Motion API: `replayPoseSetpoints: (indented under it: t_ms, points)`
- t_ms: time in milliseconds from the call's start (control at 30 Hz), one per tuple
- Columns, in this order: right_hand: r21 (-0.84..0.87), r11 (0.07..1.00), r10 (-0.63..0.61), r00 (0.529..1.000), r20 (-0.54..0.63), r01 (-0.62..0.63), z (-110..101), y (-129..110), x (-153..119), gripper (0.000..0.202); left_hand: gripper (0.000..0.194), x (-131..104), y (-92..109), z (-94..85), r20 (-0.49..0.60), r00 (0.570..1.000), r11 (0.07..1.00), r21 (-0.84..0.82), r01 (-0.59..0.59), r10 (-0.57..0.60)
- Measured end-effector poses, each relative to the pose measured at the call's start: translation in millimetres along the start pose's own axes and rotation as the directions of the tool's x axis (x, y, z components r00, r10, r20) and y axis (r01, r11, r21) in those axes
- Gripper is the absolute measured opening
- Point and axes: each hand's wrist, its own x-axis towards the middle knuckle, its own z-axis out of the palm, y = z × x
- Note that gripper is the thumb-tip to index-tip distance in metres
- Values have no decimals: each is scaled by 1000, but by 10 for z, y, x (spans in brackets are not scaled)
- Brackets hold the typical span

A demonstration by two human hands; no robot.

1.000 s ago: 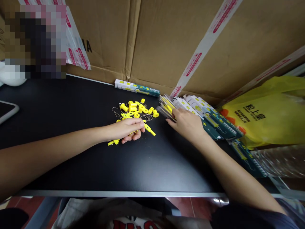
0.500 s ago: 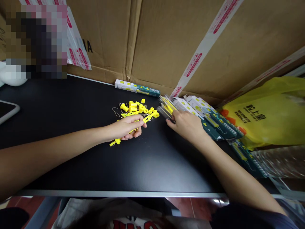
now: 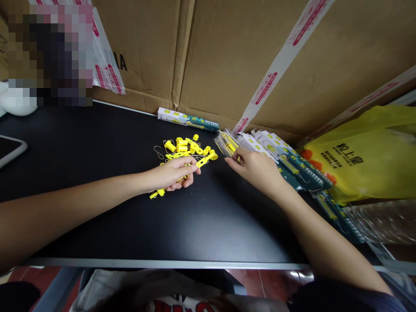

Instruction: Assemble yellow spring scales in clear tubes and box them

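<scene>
My left hand (image 3: 180,173) is closed over the near part of a parts heap, pinching a flat yellow slotted plastic strip (image 3: 203,161) between thumb and fingers. Around it lie yellow caps and spools (image 3: 181,145) and bent wire hooks (image 3: 158,151). To the right, my right hand (image 3: 256,169) hovers at the near end of several clear plastic tubes (image 3: 225,143) with yellow rods inside. Its fingers are curled towards the thumb; whatever is between them is hidden.
Spring scale boxes (image 3: 286,160) are stacked beyond my right hand, and another box (image 3: 187,120) lies along the back edge. A yellow plastic bag (image 3: 367,151) stands at the right. A cardboard wall (image 3: 224,56) closes off the back. At the far left is a phone (image 3: 11,149).
My right hand has drawn slightly back from the tubes, and its fingers have curled in more. My left hand keeps its place with the yellow strip.
</scene>
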Motion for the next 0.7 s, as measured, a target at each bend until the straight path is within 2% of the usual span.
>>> replayPoseSetpoints:
  t_ms: [133, 300, 400, 467, 567, 633, 700]
  points:
    - [244, 966, -66, 994, -89, 86, -38, -74, -35, 22, 16, 1, -17, 1, -1, 1000, 1000, 11, -18, 18]
    - [358, 926, -73, 987, -143, 120, -17, -89, -54, 21, 15, -1, -27, -2, 7, 1000, 1000, 16, -23, 23]
    - [506, 849, -69, 980, -185, 155, 2, -71, -47, 23, 16, -1, -19, 2, 6, 1000, 1000, 11, -17, 17]
    - [674, 722, -7, 977, -215, 154, 18, -65, -39, 25, 15, -1, -12, 5, 3, 1000, 1000, 11, -14, 14]
    - [888, 446, 127, 975, -185, 110, 40, -70, -26, 26, 15, 1, -8, 7, 6, 1000, 1000, 9, -12, 12]
    - [953, 283, 171, 973, -156, 103, 51, -80, -15, 26, 16, 3, -10, 5, 11, 1000, 1000, 5, -9, 9]
    - [980, 168, 190, 972, -139, 107, 57, -95, -4, 27, 16, 4, -12, 3, 13, 1000, 1000, 8, -9, 8]
